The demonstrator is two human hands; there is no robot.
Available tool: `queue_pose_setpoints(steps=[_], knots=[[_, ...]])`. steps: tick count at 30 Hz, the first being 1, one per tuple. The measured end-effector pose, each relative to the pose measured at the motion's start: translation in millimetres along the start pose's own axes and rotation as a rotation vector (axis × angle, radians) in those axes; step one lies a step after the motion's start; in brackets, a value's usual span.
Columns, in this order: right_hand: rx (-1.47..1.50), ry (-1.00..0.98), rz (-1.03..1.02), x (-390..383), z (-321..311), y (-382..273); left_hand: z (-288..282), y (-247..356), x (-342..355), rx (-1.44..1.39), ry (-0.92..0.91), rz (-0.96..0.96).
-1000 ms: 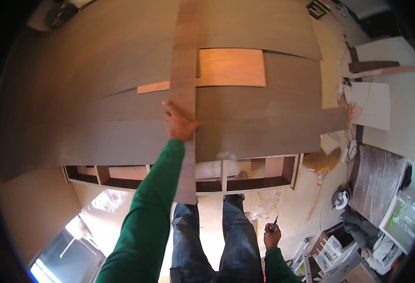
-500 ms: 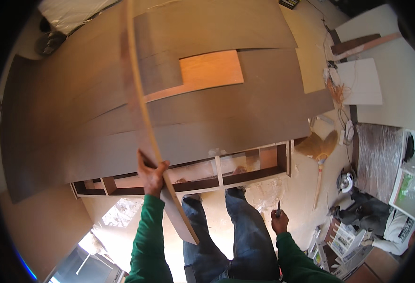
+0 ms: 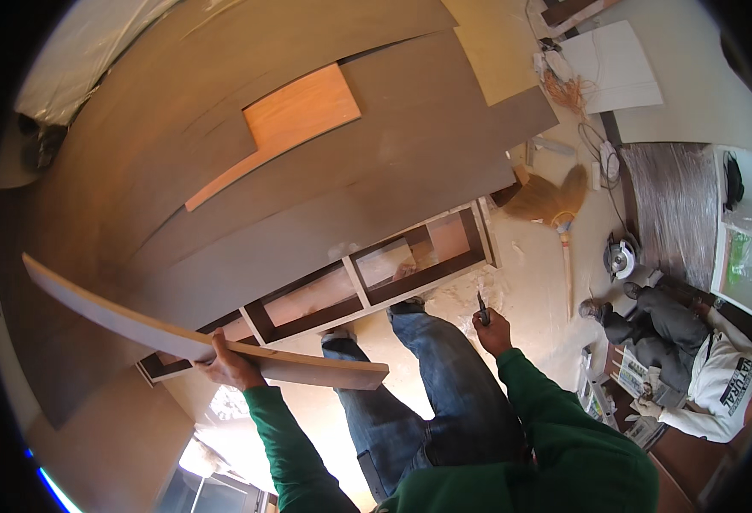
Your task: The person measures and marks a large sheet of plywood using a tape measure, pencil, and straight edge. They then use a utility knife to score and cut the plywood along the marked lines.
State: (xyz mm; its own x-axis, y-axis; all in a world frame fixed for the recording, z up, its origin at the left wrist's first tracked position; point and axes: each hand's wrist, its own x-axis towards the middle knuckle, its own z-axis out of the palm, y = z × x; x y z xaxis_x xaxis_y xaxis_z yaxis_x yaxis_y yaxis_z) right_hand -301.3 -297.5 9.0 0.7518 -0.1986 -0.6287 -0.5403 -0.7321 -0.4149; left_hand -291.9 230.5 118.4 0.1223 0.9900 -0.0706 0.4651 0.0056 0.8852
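My left hand (image 3: 230,363) is closed around a long, narrow wooden board (image 3: 325,369) with a pale edge. The board lies nearly crosswise, its far end over large dark brown sheets (image 3: 376,162) and its near end above my legs. In my right hand (image 3: 493,332) is a slim, dark, pointed tool (image 3: 483,312), its tip upward; I cannot make out its kind. Before my feet a shallow wooden frame (image 3: 357,286) with several compartments shows from under the sheets. An orange-brown wood panel (image 3: 307,103) shows between the sheets.
A broom (image 3: 556,205) lies on the floor to the right, near a circular saw (image 3: 621,256) and a cable (image 3: 603,141). Farther right a co-worker in a white top (image 3: 727,368) sits low beside a rack of small items. Plastic-wrapped panels (image 3: 671,197) are behind.
The board has swung from pointing away from me to lying crosswise, its far end going left. My view has turned to the right. The dark tool stays in my right hand.
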Motion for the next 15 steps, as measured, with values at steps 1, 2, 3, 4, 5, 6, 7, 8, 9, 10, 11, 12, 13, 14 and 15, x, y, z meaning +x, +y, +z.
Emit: queue_pose_setpoints(steps=[1,2,3,4,5,6,7,8,9,10,11,12,13,14,15], knots=[[-0.007,-0.011,-0.003,2.1,-3.5,-2.5,-2.2,-8.9,-0.1,0.048,0.089,-0.001],[-0.014,-0.021,-0.005,4.1,-8.0,-2.8,-3.3,-18.8,-2.4,-0.007,0.083,-0.036],[-0.037,-0.023,-0.015,7.2,-11.5,3.5,-2.8,-22.5,-8.6,-0.057,0.078,-0.073],[-0.035,-0.005,0.009,6.4,-16.7,11.1,-1.2,-26.8,-14.0,-0.106,0.073,-0.111],[-0.033,0.012,0.034,4.6,-22.6,19.2,1.2,-33.5,-23.8,-0.068,0.07,-0.126],[-0.028,0.02,0.049,5.6,-25.3,23.5,3.6,-41.6,-31.4,-0.093,0.077,-0.158],[-0.064,0.038,0.049,5.8,-28.1,29.1,6.6,-52.5,-37.6,-0.12,0.086,-0.186],[-0.071,0.038,0.059,5.5,-31.9,35.2,8.8,-63.7,-44.1,-0.147,0.095,-0.215],[-0.079,0.032,0.073,3.4,-34.8,40.7,13.7,-70.7,-53.3,-0.14,0.122,-0.217],[-0.087,0.03,0.085,1.2,-37.3,51.1,20.5,-77.2,-63.3,-0.137,0.146,-0.22],[-0.085,0.043,0.086,-1.5,-38.3,61.2,25.2,-85.1,-73.8,-0.081,0.166,-0.197],[-0.093,0.018,0.099,-5.5,-38.3,66.4,28.0,-93.0,-82.3,-0.05,0.155,-0.179],[-0.101,0.001,0.109,-9.0,-42.0,69.8,35.3,-98.1,-92.1,-0.061,0.195,-0.23],[-0.111,-0.016,0.12,-12.6,-43.4,72.7,41.5,-102.5,-99.3,-0.134,0.19,-0.293],[-0.096,-0.011,0.129,-16.7,-43.6,75.5,48.2,-108.1,-106.6,-0.206,0.188,-0.359]])
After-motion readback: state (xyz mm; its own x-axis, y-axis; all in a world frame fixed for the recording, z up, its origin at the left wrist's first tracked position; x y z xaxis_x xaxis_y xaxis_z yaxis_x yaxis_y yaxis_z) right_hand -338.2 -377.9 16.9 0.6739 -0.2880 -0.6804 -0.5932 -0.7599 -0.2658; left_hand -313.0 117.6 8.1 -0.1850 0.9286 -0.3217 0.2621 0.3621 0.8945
